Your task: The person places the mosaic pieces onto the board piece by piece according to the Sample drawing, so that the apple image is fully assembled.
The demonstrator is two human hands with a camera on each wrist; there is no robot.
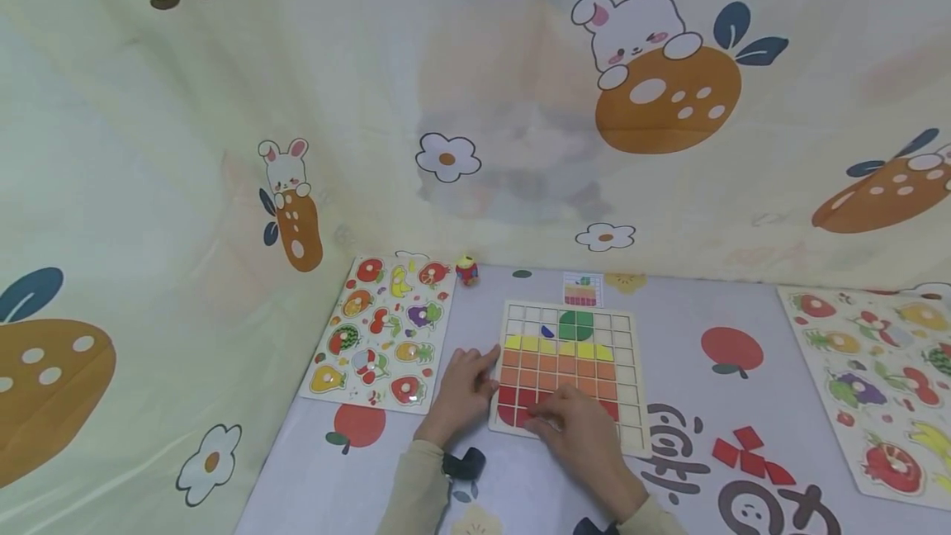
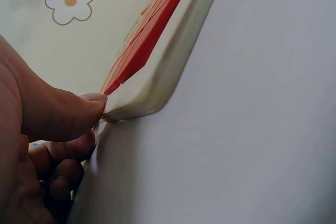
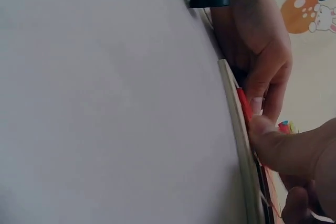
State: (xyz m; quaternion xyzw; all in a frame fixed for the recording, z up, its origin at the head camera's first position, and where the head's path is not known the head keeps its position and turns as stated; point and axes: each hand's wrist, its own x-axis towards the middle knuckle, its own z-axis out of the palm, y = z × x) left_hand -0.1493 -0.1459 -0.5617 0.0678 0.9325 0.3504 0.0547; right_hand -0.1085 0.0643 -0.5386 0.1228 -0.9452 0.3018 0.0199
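A white square grid board (image 1: 633, 403) lies on the table, filled with rows of yellow, orange and red tiles below a green leaf shape (image 1: 575, 325). My left hand (image 1: 462, 390) is at the board's left side, its thumb touching the edge near the front corner, as the left wrist view shows. Over the front red rows, my right hand (image 1: 583, 432) has thumb and fingers bent together at a red tile (image 3: 244, 104) near that corner. The right hand hides part of the bottom row. A small blue piece (image 1: 547, 331) sits among the upper cells.
Several loose red tiles (image 1: 752, 463) lie to the right of the board. Fruit puzzle boards stand at left (image 1: 438, 337) and right (image 1: 835, 415). Behind the grid are a small picture card (image 1: 583, 291) and a little toy figure (image 1: 466, 271). A printed curtain (image 1: 357, 106) borders the table.
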